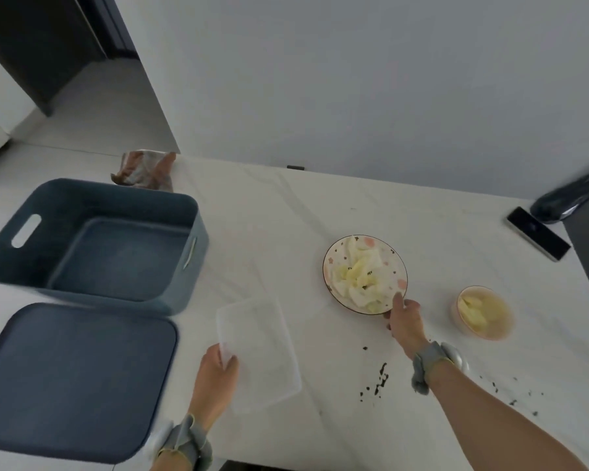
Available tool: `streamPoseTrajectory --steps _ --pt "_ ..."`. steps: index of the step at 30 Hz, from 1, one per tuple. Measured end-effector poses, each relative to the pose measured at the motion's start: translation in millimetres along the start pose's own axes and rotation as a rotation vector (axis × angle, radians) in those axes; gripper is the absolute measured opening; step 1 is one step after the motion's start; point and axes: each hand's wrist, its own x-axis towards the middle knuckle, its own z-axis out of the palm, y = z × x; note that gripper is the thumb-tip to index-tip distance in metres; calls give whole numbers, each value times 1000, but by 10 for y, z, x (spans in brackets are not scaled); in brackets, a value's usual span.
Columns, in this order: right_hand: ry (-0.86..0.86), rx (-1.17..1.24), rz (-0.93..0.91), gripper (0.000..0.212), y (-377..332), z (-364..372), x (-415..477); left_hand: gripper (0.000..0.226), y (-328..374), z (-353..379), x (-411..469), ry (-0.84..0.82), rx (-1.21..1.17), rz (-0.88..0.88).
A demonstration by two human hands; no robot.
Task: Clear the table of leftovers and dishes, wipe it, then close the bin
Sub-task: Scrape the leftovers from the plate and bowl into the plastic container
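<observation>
A flowered plate (334,263) with pale leftover food sits mid-table; my right hand (405,321) grips its near rim, thumb on top. My left hand (216,372) holds the near-left corner of a clear plastic container (259,351) lying on the white table (286,212). A small pink bowl (483,312) with yellowish food stands to the right of the plate. The dark blue bin (92,243) stands open and empty at the left, its lid (72,379) lying flat in front of it. Dark crumbs (378,384) are scattered near my right forearm.
A crumpled brown-and-white cloth (145,169) lies at the table's far left corner behind the bin. A phone (538,237) and a dark glossy object (568,195) rest at the far right edge. A white wall runs behind the table.
</observation>
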Motion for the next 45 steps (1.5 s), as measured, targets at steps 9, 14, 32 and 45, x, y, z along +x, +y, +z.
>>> streamPoseTrajectory --steps 9,14,32,45 --pt "-53 -96 -20 30 64 40 360 48 -62 -15 -87 -70 -145 -109" --pt "-42 -52 -95 20 -135 -107 84 13 146 -101 -164 128 -221 74" --pt "-503 -216 -476 24 -498 -146 -973 47 1107 -5 -150 -352 -539 95" --pt "-451 -457 -945 26 -930 352 -1339 39 659 -469 -451 19 -454 135"
